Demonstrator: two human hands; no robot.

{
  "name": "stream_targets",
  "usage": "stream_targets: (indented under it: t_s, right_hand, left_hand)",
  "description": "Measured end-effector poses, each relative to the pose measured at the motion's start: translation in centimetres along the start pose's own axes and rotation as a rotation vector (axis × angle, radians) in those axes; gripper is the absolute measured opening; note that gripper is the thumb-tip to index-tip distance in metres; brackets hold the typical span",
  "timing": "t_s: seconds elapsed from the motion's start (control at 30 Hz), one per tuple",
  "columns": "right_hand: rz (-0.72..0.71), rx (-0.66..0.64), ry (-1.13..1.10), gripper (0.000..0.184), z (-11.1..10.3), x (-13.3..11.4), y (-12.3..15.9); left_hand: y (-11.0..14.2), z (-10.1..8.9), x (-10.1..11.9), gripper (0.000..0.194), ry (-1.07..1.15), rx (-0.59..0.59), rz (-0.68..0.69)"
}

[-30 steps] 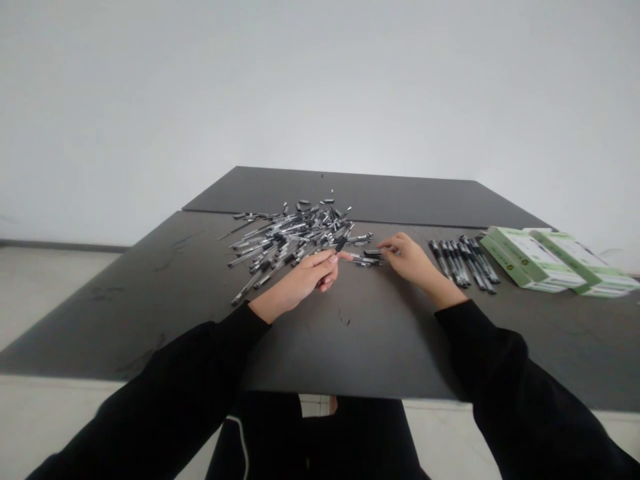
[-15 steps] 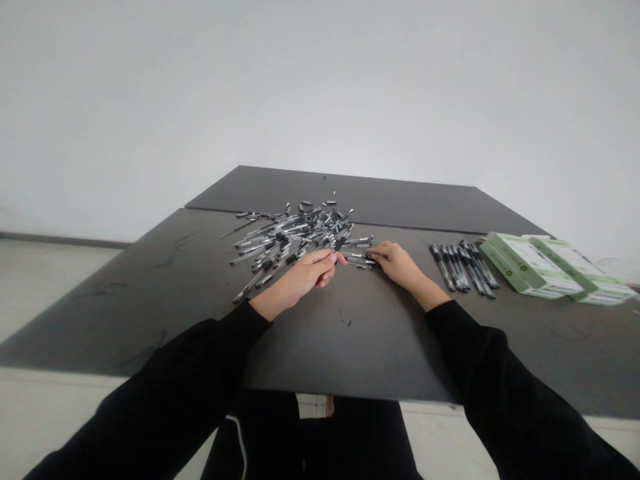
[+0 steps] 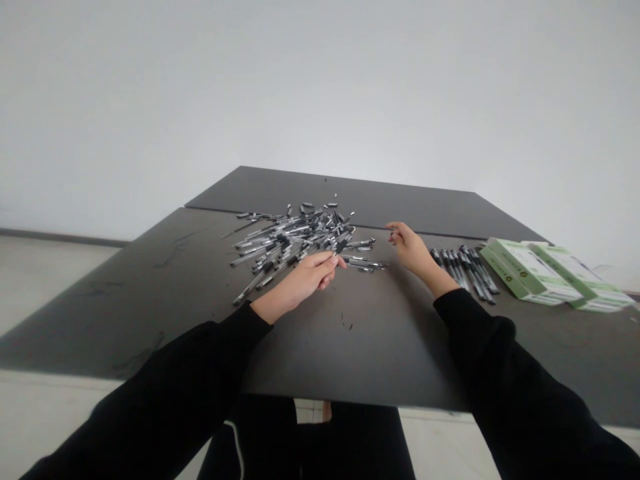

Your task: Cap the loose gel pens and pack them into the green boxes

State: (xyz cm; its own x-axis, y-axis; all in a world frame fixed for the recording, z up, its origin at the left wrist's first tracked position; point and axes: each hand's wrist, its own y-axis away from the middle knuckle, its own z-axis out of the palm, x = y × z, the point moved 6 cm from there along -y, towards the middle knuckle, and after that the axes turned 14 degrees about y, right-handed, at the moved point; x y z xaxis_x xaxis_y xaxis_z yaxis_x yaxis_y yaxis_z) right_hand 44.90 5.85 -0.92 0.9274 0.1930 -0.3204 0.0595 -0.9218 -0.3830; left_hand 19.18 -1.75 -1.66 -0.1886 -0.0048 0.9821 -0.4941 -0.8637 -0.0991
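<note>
My left hand (image 3: pixel 313 277) grasps a black pen (image 3: pixel 341 246) beside the heap of pens (image 3: pixel 295 243); my right hand (image 3: pixel 413 250) hangs empty, free to take another.

You've got glossy clear-plastic pens (image 3: pixel 293 241) on a matt dark desk (image 3: pixel 380 207), smooth paperboard boxes (image 3: pixel 520 272) at its right edge, matt black cloth sleeves (image 3: pixel 505 373).
</note>
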Motion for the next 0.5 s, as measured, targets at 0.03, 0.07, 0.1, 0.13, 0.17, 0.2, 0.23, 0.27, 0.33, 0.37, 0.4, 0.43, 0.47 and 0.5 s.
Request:
stream_targets:
  t_s: [0.03,0.07,0.1,0.13,0.17,0.2,0.23,0.27,0.33,0.37,0.4,0.43,0.47,0.5]
  right_hand:
    - [-0.004,-0.028,0.054,0.043,-0.1,0.1,-0.8]
    - [0.0,-0.065,0.114,0.045,0.0,0.2,-1.6]
    - [0.012,-0.103,0.166,0.045,0.2,0.3,-2.4]
    - [0.029,-0.134,0.201,0.044,0.4,0.3,-3.1]
    - [0.045,-0.158,0.221,0.043,0.7,0.3,-3.7]
    - [0.056,-0.175,0.229,0.042,1.1,0.3,-4.2]
    - [0.06,-0.19,0.234,0.04,1.6,0.2,-4.5]
    - [0.063,-0.206,0.243,0.037,2.1,0.1,-4.8]
    - [0.066,-0.239,0.271,0.034,3.1,0.0,-5.1]
    - [0.066,-0.255,0.286,0.034,3.5,0.1,-5.1]
    - [0.063,-0.271,0.302,0.032,3.8,0.2,-5.2]
    - [0.06,-0.285,0.318,0.03,4.0,0.3,-5.2]
    - [0.055,-0.297,0.334,0.028,4.1,0.4,-5.3]
    - [0.049,-0.307,0.35,0.026,4.1,0.5,-5.3]
  left_hand:
    - [0.0,0.0,0.0,0.03,-0.007,-0.002,0.004]
    - [0.0,0.0,0.0,0.03,-0.013,-0.002,0.008]
    - [-0.1,0.0,0.0,0.03,-0.019,-0.003,0.012]
    - [-0.1,-0.1,0.0,0.03,-0.024,-0.003,0.018]
    - [-0.1,-0.1,0.1,0.029,-0.028,-0.003,0.023]
    - [0.0,-0.1,0.2,0.029,-0.031,-0.002,0.027]
    - [0.0,-0.2,0.2,0.029,-0.035,0.0,0.03]
    - [0.0,-0.2,0.3,0.029,-0.04,0.002,0.033]
    - [0.0,-0.3,0.3,0.029,-0.044,0.007,0.033]
    - [0.0,-0.3,0.3,0.029,-0.043,0.007,0.031]
    - [0.0,-0.3,0.3,0.03,-0.04,0.007,0.029]
    - [0.0,-0.3,0.3,0.03,-0.036,0.006,0.028]
    - [0.0,-0.2,0.3,0.03,-0.031,0.006,0.027]
    - [0.0,-0.2,0.3,0.03,-0.026,0.006,0.026]
